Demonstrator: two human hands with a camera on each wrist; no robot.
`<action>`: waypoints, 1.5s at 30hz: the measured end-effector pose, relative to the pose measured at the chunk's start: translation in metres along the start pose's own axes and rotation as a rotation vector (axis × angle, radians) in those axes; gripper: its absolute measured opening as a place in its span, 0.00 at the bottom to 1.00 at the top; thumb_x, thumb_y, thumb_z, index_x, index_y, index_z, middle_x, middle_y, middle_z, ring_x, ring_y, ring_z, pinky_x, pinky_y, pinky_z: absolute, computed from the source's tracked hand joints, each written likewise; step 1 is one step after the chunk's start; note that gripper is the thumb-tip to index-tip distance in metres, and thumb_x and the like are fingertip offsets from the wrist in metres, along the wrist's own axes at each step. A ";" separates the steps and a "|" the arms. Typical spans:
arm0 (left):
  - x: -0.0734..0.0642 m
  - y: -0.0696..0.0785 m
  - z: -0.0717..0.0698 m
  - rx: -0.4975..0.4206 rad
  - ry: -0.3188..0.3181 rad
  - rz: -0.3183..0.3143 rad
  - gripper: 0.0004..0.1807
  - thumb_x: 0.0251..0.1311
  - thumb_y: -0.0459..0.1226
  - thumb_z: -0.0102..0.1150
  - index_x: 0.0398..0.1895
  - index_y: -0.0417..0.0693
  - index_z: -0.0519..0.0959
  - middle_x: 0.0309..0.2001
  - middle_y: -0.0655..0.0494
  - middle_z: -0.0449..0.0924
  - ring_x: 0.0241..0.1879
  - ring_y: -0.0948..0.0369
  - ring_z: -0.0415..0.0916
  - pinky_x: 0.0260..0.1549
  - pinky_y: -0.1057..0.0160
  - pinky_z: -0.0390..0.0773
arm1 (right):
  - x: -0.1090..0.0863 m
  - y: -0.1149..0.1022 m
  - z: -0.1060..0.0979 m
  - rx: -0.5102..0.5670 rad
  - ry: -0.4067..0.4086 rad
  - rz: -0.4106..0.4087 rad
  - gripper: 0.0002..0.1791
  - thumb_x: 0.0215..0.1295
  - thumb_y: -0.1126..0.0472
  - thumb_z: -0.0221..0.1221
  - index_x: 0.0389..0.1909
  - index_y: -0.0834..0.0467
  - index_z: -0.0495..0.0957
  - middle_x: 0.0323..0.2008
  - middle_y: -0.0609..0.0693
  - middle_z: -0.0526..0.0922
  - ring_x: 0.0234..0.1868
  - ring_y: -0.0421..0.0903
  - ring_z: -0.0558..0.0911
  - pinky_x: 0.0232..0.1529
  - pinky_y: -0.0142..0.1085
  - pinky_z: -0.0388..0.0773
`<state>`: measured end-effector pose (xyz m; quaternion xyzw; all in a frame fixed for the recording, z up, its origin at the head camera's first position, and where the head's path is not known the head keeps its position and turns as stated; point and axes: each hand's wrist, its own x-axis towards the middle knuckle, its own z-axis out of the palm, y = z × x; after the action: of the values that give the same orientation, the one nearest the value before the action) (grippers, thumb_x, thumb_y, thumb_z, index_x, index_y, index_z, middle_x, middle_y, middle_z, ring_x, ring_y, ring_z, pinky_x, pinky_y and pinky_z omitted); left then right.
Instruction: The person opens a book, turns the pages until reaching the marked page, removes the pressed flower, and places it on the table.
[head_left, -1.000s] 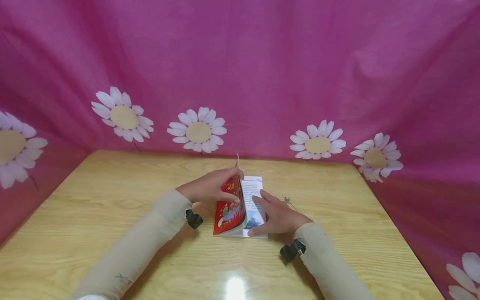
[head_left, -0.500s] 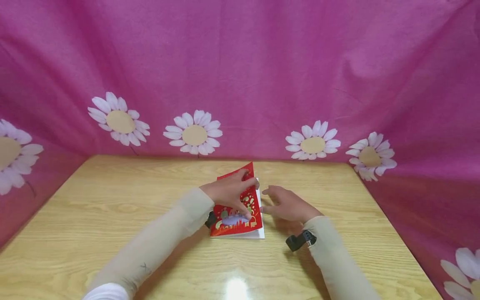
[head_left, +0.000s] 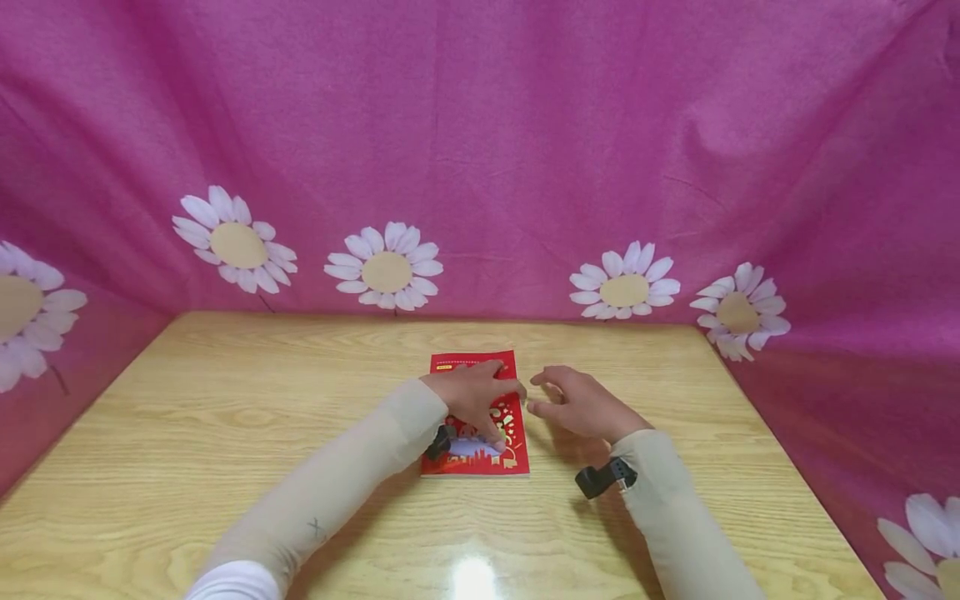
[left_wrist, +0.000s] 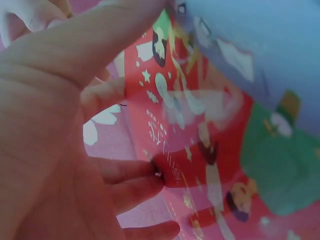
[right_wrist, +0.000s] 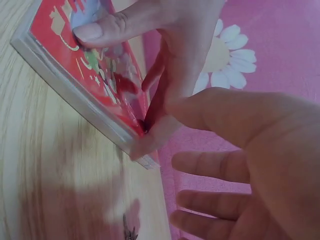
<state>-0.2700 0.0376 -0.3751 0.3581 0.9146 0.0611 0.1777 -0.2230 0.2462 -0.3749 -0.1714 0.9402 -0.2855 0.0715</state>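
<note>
A thick paperback book (head_left: 513,429) with a glossy red illustrated cover lies closed on the table. My left hand (head_left: 476,396) rests across its cover with fingers spread. In the right wrist view, the left thumb (right_wrist: 95,32) touches the cover, while one finger reaches over the book's edge. The left wrist view shows the cover (left_wrist: 187,145) close up beneath the fingers. Just right of the book hovers my right hand (head_left: 585,404), fingers loosely bent and nothing in them. Part of the cover is hidden under the left hand and wrist.
The light wooden table (head_left: 247,400) extends around the book. A pink cloth (head_left: 495,167) with white daisies rises behind the table and along both sides. Each wrist carries a small black camera, such as the one on the right wrist (head_left: 600,479).
The book was open with pages showing; my left hand has swung the red cover rightward and down flat. My right hand has lifted off the page and moved right, clear of the book.
</note>
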 end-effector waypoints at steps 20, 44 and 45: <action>-0.058 -0.019 0.014 0.100 0.088 -0.053 0.46 0.45 0.61 0.70 0.68 0.57 0.68 0.68 0.53 0.65 0.68 0.53 0.61 0.65 0.47 0.61 | -0.006 -0.015 0.026 -0.007 -0.110 0.002 0.43 0.45 0.44 0.74 0.64 0.48 0.70 0.62 0.46 0.72 0.63 0.48 0.68 0.59 0.52 0.70; -0.070 0.006 0.032 0.032 0.127 0.006 0.43 0.46 0.58 0.69 0.68 0.58 0.69 0.69 0.54 0.63 0.68 0.55 0.58 0.63 0.47 0.63 | -0.035 -0.004 0.020 -0.167 -0.206 0.012 0.48 0.44 0.35 0.71 0.68 0.46 0.67 0.72 0.51 0.59 0.70 0.54 0.60 0.60 0.56 0.69; -0.069 0.007 0.032 0.023 0.121 0.000 0.44 0.46 0.58 0.69 0.69 0.58 0.68 0.70 0.54 0.62 0.68 0.54 0.58 0.63 0.46 0.62 | -0.035 -0.004 0.019 -0.162 -0.207 0.017 0.48 0.43 0.36 0.71 0.68 0.45 0.67 0.72 0.51 0.59 0.69 0.54 0.60 0.60 0.56 0.69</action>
<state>-0.2066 -0.0045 -0.3835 0.3558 0.9243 0.0722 0.1179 -0.1846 0.2463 -0.3866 -0.1974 0.9492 -0.1887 0.1566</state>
